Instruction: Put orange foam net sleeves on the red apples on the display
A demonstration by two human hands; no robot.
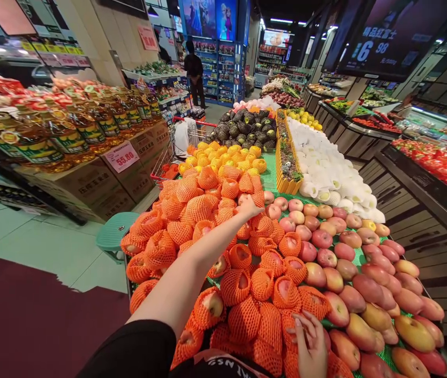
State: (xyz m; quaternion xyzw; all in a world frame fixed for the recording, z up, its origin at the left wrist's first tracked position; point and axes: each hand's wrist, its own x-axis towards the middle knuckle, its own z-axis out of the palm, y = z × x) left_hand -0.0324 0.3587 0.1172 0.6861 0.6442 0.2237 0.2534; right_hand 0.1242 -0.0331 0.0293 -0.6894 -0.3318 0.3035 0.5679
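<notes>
My left hand (250, 208) stretches far across the fruit stand, its fingers closed round an apple in an orange foam net (259, 199) at the edge of the netted pile. Part of that apple is hidden by my fingers. Near the front of the stand, my right hand (310, 344) rests over netted apples (270, 321) with its fingers loosely spread and nothing held. To its right lie rows of bare red and yellow apples (367, 336) on a green mat (359, 256).
Behind are yellow-netted fruit (223, 158), dark-netted fruit (245, 128), a yellow divider planter (286, 186) and white-netted fruit (325, 163). A shopping cart (168, 152) and green stool (113, 231) stand left, beyond them oil bottles (69, 128). A person (194, 73) stands further back.
</notes>
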